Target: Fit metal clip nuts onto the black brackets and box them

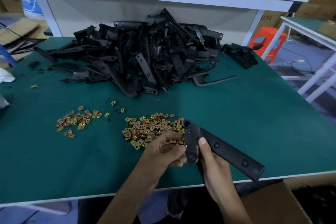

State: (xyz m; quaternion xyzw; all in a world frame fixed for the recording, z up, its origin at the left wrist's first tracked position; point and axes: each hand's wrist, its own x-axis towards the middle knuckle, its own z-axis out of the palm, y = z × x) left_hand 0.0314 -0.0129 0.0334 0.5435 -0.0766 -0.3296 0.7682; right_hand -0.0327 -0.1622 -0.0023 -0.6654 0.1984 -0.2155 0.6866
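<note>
My right hand [211, 162] grips a long black bracket [223, 149] above the table's near edge, thumb on its upper face. My left hand [163, 151] has its fingers curled against the bracket's left end, where a small copper-coloured clip nut [185, 146] shows at the fingertips. Just behind my hands lies a large heap of gold clip nuts [152, 129]. A smaller heap of clip nuts [78, 120] lies to the left. A big pile of black brackets [141, 58] fills the far middle of the green table [254, 118].
A cardboard box [283, 203] holding dark parts stands below the table's near right corner. A few stray nuts [113, 103] lie between the heaps and the pile. A separate black part [240, 56] sits at the far right. An orange stool [267, 43] stands beyond the table.
</note>
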